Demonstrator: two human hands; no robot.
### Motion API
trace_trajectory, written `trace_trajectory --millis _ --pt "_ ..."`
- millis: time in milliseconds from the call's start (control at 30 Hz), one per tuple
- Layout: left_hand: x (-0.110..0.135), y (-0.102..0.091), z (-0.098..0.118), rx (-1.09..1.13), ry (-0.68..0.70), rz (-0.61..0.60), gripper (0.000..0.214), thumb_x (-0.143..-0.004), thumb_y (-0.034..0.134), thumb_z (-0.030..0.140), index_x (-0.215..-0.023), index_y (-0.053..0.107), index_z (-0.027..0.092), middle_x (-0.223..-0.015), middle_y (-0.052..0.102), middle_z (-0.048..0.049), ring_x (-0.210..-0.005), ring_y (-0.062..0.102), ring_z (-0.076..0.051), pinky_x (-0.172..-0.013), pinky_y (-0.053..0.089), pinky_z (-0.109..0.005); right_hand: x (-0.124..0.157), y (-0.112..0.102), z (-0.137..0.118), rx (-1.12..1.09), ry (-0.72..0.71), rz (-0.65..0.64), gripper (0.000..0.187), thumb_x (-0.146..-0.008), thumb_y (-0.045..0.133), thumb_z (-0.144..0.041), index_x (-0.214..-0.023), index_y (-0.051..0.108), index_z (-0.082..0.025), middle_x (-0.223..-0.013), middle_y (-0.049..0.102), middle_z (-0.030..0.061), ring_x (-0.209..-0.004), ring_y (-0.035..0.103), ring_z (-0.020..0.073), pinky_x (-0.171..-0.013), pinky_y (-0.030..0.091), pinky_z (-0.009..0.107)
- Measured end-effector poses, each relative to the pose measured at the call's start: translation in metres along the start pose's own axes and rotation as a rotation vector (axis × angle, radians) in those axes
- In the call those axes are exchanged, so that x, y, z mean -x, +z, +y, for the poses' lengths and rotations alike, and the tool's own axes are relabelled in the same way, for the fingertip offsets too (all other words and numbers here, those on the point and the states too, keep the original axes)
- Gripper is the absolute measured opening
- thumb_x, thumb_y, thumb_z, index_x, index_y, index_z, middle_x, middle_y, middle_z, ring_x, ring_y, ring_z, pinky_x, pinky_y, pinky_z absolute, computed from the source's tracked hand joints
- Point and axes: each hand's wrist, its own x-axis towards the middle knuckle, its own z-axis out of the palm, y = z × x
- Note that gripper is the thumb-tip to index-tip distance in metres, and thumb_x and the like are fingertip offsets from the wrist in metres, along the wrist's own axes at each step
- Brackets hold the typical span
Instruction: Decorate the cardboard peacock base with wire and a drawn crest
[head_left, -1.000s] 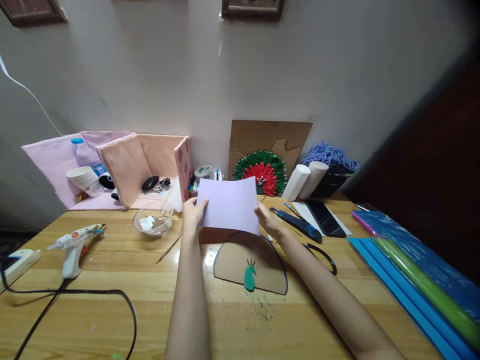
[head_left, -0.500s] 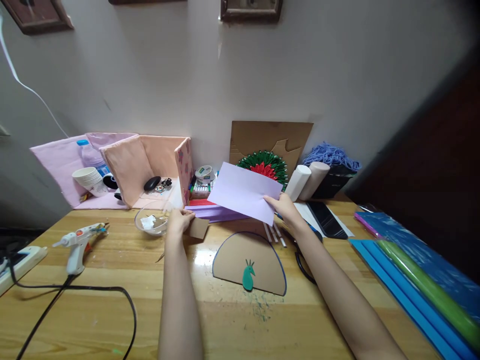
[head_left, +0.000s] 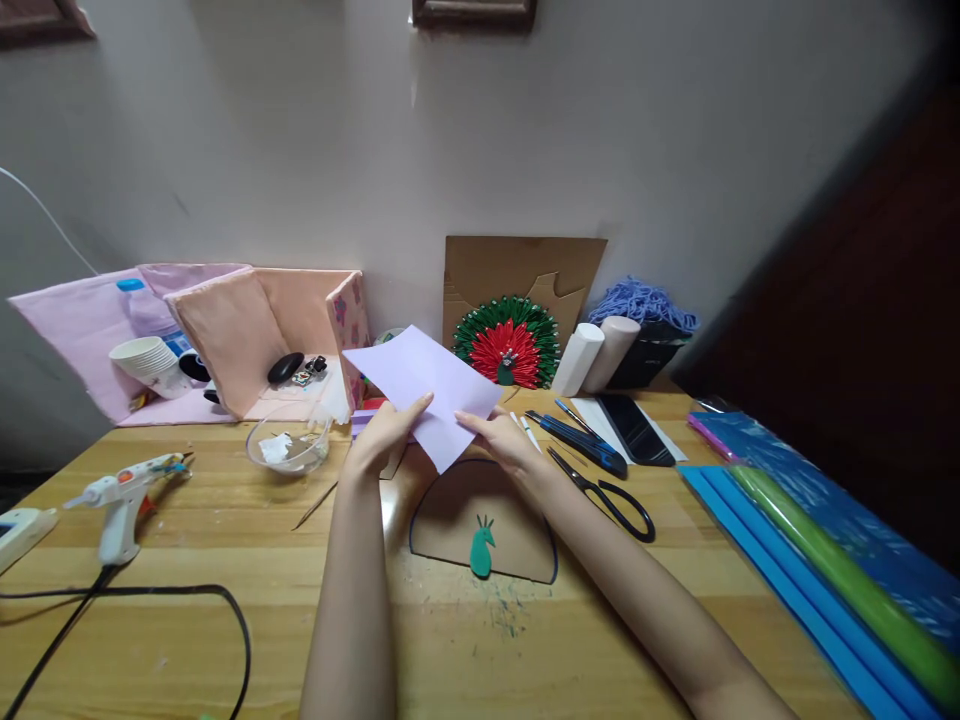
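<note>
A lilac paper sheet (head_left: 420, 385) is held above the wooden table (head_left: 187, 540), tilted with one corner pointing down. My left hand (head_left: 382, 440) grips its lower left edge, fingers closed on it. My right hand (head_left: 499, 438) pinches its lower right edge. Directly below lies a half-round cardboard piece (head_left: 480, 515) with a blue outline and a small green peacock cut-out (head_left: 480, 550) on it. More lilac strips (head_left: 364, 418) lie behind my left hand.
Black scissors (head_left: 607, 490), a blue utility knife (head_left: 581, 442) and a phone (head_left: 634, 430) lie to the right. Blue and green paper rolls (head_left: 825, 570) fill the right edge. A glass bowl (head_left: 289, 445) and a corded glue gun (head_left: 120, 490) sit on the left. A red-green fan craft (head_left: 506, 345) leans at the back.
My left hand let go of a small cardboard piece and came back onto the sheet. The sheet swung left and down, now held by both hands.
</note>
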Motion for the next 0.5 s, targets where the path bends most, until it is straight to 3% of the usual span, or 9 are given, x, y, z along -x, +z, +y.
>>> trace_trajectory --millis 100,167,333,500 --pt "-0.004 -0.006 -0.006 0.026 -0.096 0.109 0.029 -0.07 0.062 0.022 -0.098 0.063 0.012 -0.095 0.07 -0.0096 -0.086 0.065 -0.021 -0.073 0.051 -0.03 0.0 -0.006 -0.009 0.151 -0.042 0.004 0.032 -0.062 0.074 -0.037 -0.083 0.063 -0.016 -0.077 0.07 0.0024 -0.07 0.065 0.0163 -0.065 0.055 0.029" --pt "-0.006 -0.016 -0.01 0.03 -0.11 0.109 0.031 -0.069 0.061 0.02 -0.099 0.062 0.013 -0.098 0.069 -0.0093 -0.089 0.064 -0.021 -0.073 0.05 -0.029 -0.001 -0.015 -0.021 0.23 -0.069 0.006 0.029 -0.061 0.074 -0.037 -0.077 0.062 -0.016 -0.064 0.066 -0.0006 -0.057 0.061 0.0125 -0.057 0.052 0.026" --pt "-0.006 -0.03 -0.015 0.003 -0.082 0.078 0.042 -0.064 0.068 0.032 -0.102 0.063 0.014 -0.108 0.067 -0.0103 -0.097 0.063 -0.022 -0.075 0.05 -0.029 0.001 -0.03 -0.043 0.375 -0.019 -0.103 0.028 -0.06 0.075 -0.029 -0.081 0.065 -0.013 -0.063 0.067 0.001 -0.056 0.061 0.0114 -0.058 0.052 0.026" --pt "-0.006 -0.023 -0.011 0.085 -0.037 0.066 0.052 -0.06 0.073 0.034 -0.106 0.062 0.012 -0.113 0.064 -0.0129 -0.097 0.063 -0.023 -0.079 0.05 -0.031 0.001 -0.03 -0.038 0.376 -0.017 -0.105 0.031 -0.054 0.078 -0.025 -0.079 0.064 -0.013 -0.06 0.066 -0.0006 -0.052 0.061 0.0116 -0.055 0.052 0.026"
